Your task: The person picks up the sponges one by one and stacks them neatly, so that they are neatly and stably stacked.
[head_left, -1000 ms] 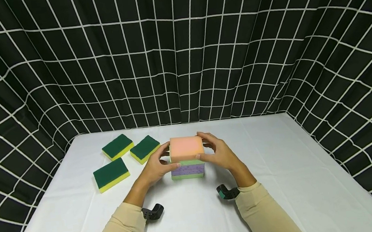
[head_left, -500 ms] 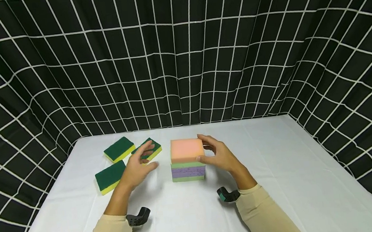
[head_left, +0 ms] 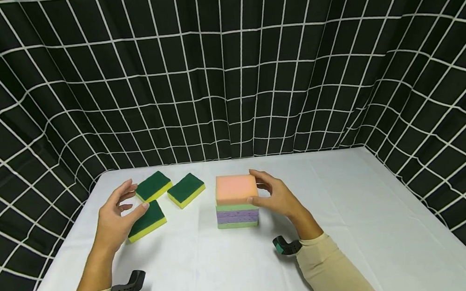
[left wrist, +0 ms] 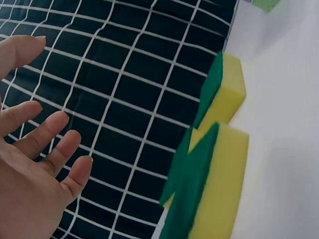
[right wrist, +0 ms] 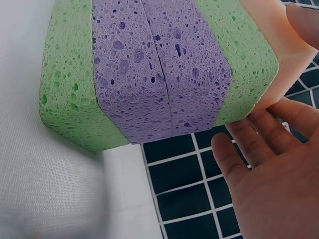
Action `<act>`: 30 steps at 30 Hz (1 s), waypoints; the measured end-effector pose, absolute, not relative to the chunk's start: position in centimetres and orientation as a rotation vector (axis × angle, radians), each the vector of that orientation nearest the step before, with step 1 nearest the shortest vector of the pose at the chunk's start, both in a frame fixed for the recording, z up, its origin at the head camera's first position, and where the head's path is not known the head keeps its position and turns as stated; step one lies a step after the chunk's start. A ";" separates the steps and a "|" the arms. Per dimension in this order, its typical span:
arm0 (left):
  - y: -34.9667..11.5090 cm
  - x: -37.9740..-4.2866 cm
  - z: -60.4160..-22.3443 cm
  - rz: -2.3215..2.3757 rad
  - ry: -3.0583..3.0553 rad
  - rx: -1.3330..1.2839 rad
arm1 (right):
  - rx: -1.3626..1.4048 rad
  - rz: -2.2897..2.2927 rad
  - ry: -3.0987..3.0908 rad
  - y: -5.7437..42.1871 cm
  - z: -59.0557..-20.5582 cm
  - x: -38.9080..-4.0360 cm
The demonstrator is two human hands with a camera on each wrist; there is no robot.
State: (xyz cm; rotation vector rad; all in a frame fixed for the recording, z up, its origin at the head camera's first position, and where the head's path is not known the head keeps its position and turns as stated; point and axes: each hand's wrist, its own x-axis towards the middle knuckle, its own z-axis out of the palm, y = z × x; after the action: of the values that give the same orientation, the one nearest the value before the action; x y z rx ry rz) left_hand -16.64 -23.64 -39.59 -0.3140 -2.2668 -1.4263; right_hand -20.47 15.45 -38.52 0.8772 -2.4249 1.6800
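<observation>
A stack of sponges stands mid-table: a green sponge [head_left: 238,225] at the bottom, two purple sponges [right wrist: 159,74], another green sponge [right wrist: 244,64] and a peach-orange sponge [head_left: 236,188] on top. My right hand [head_left: 279,199] holds the right side of the orange sponge, thumb at its front corner and fingers round the back. Over at the left, my left hand [head_left: 113,221] hovers with spread, relaxed fingers and nothing in them. In the head view it overlaps the nearest green-and-yellow scrub sponge [head_left: 149,221]; the left wrist view shows the palm apart from that sponge.
Two more scrub sponges lie behind the nearest one, a left one [head_left: 153,186] and a right one [head_left: 186,189], green side up. A white cloth [head_left: 211,274] covers the table. A black curtain with white grid lines [head_left: 235,79] encloses its back and sides.
My left hand has let go of the stack's left side and moved left, past the right scrub sponge, to the nearest scrub sponge. My right hand has stayed at the orange sponge.
</observation>
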 end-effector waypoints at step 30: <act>-28.2 -16.7 -46.2 -1.579 -2.280 0.057 | 0.859 1.641 -2.453 15.4 -38.4 -20.1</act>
State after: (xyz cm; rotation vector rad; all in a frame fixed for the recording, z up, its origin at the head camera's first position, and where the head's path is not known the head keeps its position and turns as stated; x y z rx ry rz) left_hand -16.71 -28.16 -46.20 0.0571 -2.2805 -1.5793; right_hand -20.07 15.43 -38.37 0.8588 -2.4528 1.6412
